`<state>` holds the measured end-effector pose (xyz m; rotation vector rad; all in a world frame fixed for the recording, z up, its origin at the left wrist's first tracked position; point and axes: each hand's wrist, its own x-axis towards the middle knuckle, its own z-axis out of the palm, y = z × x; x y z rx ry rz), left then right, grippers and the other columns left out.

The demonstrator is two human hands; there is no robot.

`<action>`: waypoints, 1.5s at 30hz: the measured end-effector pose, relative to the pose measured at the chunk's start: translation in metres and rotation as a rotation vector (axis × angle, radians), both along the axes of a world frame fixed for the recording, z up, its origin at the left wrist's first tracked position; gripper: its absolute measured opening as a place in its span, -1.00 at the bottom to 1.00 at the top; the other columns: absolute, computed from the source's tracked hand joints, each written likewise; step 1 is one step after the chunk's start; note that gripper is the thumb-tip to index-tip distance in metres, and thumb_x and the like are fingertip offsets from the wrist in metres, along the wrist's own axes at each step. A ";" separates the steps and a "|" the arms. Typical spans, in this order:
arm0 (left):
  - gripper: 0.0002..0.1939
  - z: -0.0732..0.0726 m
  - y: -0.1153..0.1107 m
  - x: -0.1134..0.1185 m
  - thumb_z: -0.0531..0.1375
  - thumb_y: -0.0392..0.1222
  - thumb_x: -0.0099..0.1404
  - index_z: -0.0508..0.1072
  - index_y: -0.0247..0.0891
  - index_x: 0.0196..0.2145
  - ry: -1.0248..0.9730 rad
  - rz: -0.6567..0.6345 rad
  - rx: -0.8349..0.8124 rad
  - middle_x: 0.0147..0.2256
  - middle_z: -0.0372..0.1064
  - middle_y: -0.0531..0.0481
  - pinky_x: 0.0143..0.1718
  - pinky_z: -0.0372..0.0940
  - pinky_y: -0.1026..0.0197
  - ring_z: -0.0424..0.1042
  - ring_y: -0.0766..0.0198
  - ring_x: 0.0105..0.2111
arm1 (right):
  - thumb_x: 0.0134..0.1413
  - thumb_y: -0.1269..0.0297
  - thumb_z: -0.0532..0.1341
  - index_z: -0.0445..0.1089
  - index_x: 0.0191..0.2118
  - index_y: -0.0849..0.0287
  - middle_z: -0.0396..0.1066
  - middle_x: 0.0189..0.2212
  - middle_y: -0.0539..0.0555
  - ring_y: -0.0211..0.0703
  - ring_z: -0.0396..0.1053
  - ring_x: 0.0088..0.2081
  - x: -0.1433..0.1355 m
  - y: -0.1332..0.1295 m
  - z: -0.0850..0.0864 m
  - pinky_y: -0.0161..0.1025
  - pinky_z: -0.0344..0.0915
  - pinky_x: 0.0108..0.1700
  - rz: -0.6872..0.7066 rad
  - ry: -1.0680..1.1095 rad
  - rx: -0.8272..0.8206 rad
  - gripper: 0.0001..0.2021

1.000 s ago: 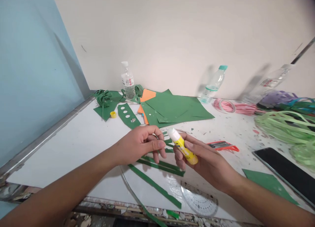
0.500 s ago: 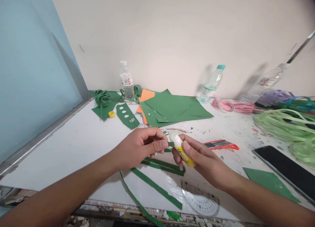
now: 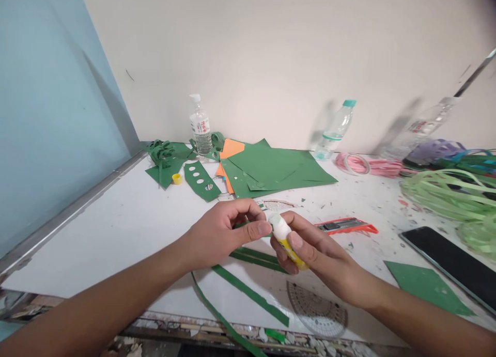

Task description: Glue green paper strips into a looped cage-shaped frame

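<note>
White and stained, one tabletop (image 3: 116,233) fills the foreground, and a single long, narrow green paper ribbon (image 3: 220,313) trails over its front. Close by lie one clear plastic half-round protractor (image 3: 318,310) and one straight, broader green paper band (image 3: 253,297); behind the band, two green paper lengths (image 3: 258,259) run side by side, partly hidden.

Above these, the right hand (image 3: 325,253) grasps one yellow-and-white cylindrical glue stick (image 3: 287,239), uncapped and tilted, its white end toward the left hand (image 3: 228,230). That hand pinches one dark green paper strip (image 3: 272,227) between thumb and fingers; only a sliver shows, at the glue end.

On the right lie one four-sided green paper offcut (image 3: 426,287), one flat black phone (image 3: 449,264), one red-framed utility knife (image 3: 349,226) and one bundle of pale green ribbons (image 3: 445,191).

Farther back, on the left, sit one small round yellow cap (image 3: 177,179), one green paper piece with four round holes (image 3: 201,184) and one tangle of curled green strips (image 3: 160,153). Several overlapping green paper sheets (image 3: 279,171) partly cover orange paper (image 3: 233,148). One bundle of pink strips (image 3: 387,169) bears one whitish ring (image 3: 367,167). Three clear plastic bottles (image 3: 200,135) line the back, before one cream wall (image 3: 271,62).
</note>
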<state>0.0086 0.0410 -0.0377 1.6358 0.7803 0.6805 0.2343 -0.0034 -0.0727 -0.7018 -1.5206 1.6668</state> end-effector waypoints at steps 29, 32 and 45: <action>-0.56 -0.004 -0.010 0.009 0.32 0.20 0.36 0.37 -0.24 -0.35 -0.152 -0.096 -0.244 -0.50 0.20 0.17 -0.45 0.02 0.29 0.10 0.38 -0.48 | 0.52 0.15 0.06 0.22 0.12 -0.15 0.25 -0.18 0.00 -0.14 0.23 -0.20 0.003 -0.012 -0.014 -0.23 0.27 -0.15 -0.199 -0.261 0.338 -0.83; -0.57 -0.004 -0.012 0.009 0.32 0.18 0.37 0.36 -0.25 -0.35 -0.195 -0.121 -0.289 -0.49 0.22 0.16 -0.44 0.02 0.29 0.12 0.38 -0.48 | 0.51 0.19 0.07 0.19 0.15 -0.16 0.29 -0.13 0.03 -0.09 0.29 -0.14 0.004 -0.013 -0.015 -0.19 0.32 -0.08 -0.221 -0.284 0.380 -0.80; -0.55 -0.005 -0.015 0.011 0.37 0.15 0.33 0.34 -0.26 -0.39 -0.279 -0.161 -0.391 -0.52 0.22 0.17 -0.45 -0.02 0.28 0.09 0.40 -0.51 | 0.46 0.28 0.13 0.23 0.15 -0.17 0.33 -0.15 0.04 -0.10 0.35 -0.18 0.005 -0.012 -0.014 -0.26 0.36 -0.18 -0.293 -0.369 0.581 -0.74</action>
